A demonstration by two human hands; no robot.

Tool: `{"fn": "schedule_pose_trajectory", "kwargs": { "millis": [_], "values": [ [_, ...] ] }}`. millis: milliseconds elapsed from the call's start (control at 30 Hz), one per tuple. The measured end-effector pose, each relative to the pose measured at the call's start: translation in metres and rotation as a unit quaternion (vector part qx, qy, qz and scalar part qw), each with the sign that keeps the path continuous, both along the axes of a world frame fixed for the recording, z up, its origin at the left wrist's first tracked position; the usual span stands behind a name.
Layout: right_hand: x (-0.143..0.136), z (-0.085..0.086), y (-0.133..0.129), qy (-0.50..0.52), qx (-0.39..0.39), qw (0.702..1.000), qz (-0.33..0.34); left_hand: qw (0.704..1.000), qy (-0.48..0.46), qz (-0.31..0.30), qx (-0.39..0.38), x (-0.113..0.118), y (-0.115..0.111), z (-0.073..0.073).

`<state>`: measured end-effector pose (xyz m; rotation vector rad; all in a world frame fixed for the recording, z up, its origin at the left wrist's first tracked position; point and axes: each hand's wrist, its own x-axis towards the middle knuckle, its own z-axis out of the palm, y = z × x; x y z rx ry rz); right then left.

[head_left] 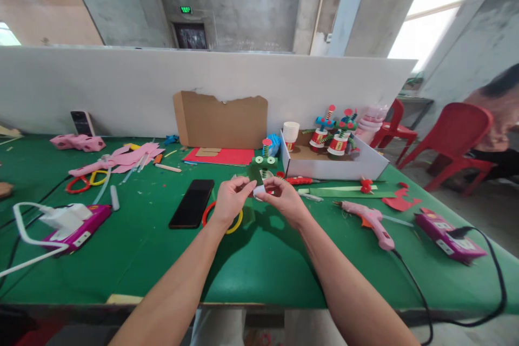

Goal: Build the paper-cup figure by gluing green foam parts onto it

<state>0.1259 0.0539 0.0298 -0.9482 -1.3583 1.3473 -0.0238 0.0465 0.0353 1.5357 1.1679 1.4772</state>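
Both hands meet over the middle of the green table. My left hand (pixel 235 198) is closed, its thumb and fingers pinching a dark green strip (pixel 255 174). Opposite it, my right hand (pixel 285 200) pinches a small white piece (pixel 258 190) that touches the strip. Just behind the hands stands a figure with a green head (pixel 265 162), white round eyes and a red disc on a spring; its lower part is hidden by my hands. Red and yellow scissors handles (pixel 235 224) lie beneath my left hand, beside a black phone (pixel 192 204).
A white box (pixel 336 168) holds paper cups (pixel 291 132) and two cup figures (pixel 338 143). On the right lie a pink glue gun (pixel 368 218) and a purple power strip (pixel 450 238) with a cable. Pink foam pieces (pixel 133 157) and another power strip (pixel 79 232) are left.
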Motion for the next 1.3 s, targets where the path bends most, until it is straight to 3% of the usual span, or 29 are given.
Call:
{"fn": "schedule_pose_trajectory", "kwargs": {
  "millis": [200,400,833,1100,1300],
  "values": [
    [-0.002,0.001,-0.003,0.047,-0.017,0.999,0.009,0.999,0.031,-0.019,0.027,-0.004,0.0,0.0],
    [-0.001,0.002,-0.003,0.14,-0.1,0.984,0.048,0.994,0.007,-0.106,-0.01,-0.004,0.002,-0.002],
    [0.001,0.001,-0.001,0.119,-0.158,0.98,0.016,0.983,-0.01,-0.183,-0.033,-0.003,0.006,-0.018],
    [0.0,-0.003,0.001,0.11,-0.173,0.979,0.025,0.982,-0.025,-0.177,-0.065,0.002,0.005,-0.017],
    [0.0,-0.004,0.001,0.083,-0.142,0.986,0.032,0.983,-0.056,-0.152,-0.085,0.001,0.004,-0.009]
  ]
}}
